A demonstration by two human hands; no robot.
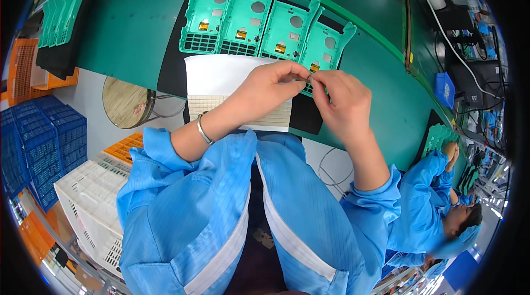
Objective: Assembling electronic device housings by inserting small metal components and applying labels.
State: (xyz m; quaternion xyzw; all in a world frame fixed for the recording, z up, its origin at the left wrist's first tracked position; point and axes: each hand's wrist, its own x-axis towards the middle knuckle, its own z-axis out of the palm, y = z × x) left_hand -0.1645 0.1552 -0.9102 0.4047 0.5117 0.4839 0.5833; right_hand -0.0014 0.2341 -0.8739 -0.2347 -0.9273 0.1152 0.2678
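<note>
1. Far left: open-lattice blue plastic crates (47, 154), stacked on the floor, with an orange plastic crate (21, 68) beyond them.
2. Left, far: several ribbed green plastic housings (62, 14) side by side on the green-topped workbench (138, 24).
3. Left, near: a white perforated plastic crate (91, 198); farther off, a round stool (126, 103) with a wooden seat stands by the bench edge.
4. Centre: a white paper sheet (218, 74), its near part gridded with small beige rectangles, lies partly beneath the left forearm.
5. Centre, far: four trough-shaped green plastic housings (280, 33) in a row just beyond the sheet, each bearing a small yellow-and-black patch.
6. Left hand (276, 81): above the sheet, thumb and forefinger brought together at the tips.
7. Right hand (345, 99): near the rightmost housing of the row, thumb and forefinger drawn together, tips meeting those of the left hand; what they pinch is too small to tell.
8. Right, near: a co-worker (422, 198) in blue clothing, seated along the bench.
</note>
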